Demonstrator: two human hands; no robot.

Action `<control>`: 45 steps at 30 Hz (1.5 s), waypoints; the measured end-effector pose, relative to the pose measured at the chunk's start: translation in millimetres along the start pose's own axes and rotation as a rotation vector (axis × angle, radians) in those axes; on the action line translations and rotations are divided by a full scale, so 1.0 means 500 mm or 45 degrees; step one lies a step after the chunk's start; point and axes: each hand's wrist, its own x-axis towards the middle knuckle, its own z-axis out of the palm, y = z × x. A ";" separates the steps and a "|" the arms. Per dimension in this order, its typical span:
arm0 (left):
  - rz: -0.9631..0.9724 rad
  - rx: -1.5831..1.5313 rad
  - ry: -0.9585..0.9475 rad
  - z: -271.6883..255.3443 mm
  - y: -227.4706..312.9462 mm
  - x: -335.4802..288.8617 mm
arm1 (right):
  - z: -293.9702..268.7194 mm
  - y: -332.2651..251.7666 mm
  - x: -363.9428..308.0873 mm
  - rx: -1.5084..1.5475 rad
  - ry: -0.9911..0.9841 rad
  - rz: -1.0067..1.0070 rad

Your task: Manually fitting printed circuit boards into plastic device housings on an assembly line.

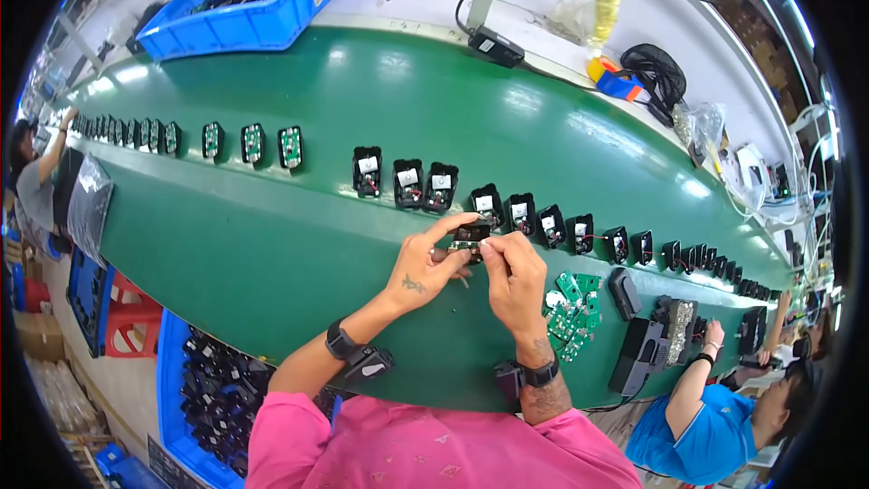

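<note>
Over the near part of the bench, my left hand [418, 270] is closed round a small black plastic housing [472, 234], its thumb and forefinger on opposite sides. A light-coloured edge and small parts show inside the housing. My right hand [514, 282] is closed in a pinch at the housing's right side; whatever lies between its fingertips is too small to make out. Just beyond my hands, a row of similar black housings [520, 212] with white pieces and red wires runs across the bench. To the right of my right hand lies a heap of loose green circuit boards [572, 319].
The green bench [272, 281] also carries housings with green boards [290, 147] at left. A blue bin [226, 27] stands at the back; another blue bin [172, 371] of black parts sits at lower left. At right are a grey-black device [638, 358] and a co-worker in blue [701, 430].
</note>
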 end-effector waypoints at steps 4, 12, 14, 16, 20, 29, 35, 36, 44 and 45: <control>-0.050 0.092 0.133 0.000 -0.032 -0.017 | 0.014 0.032 -0.027 -0.023 -0.105 0.039; 0.052 0.171 0.122 0.002 -0.050 -0.027 | 0.010 0.058 -0.037 -0.024 -0.288 0.014; 0.074 0.195 0.108 0.003 -0.052 -0.030 | 0.007 0.058 -0.040 -0.016 -0.339 0.049; 0.100 0.214 0.093 0.004 -0.058 -0.033 | 0.007 0.061 -0.045 -0.008 -0.351 0.067; 0.244 0.377 0.091 0.004 -0.066 -0.037 | 0.001 0.065 -0.051 0.006 -0.400 0.077; 0.413 0.695 0.046 0.008 -0.064 -0.037 | -0.006 0.070 -0.056 -0.004 -0.365 0.055; 0.461 0.772 0.169 0.023 -0.064 -0.044 | 0.018 0.053 -0.064 -0.164 -0.199 -0.008; 0.440 0.763 0.206 0.022 -0.063 -0.045 | 0.023 0.055 -0.065 -0.154 -0.201 -0.027; 0.013 -0.096 0.038 0.008 -0.047 -0.034 | 0.020 0.081 -0.082 0.209 -0.119 0.447; 0.059 -0.036 -0.048 0.004 -0.055 -0.032 | 0.021 0.086 -0.084 0.360 -0.161 0.562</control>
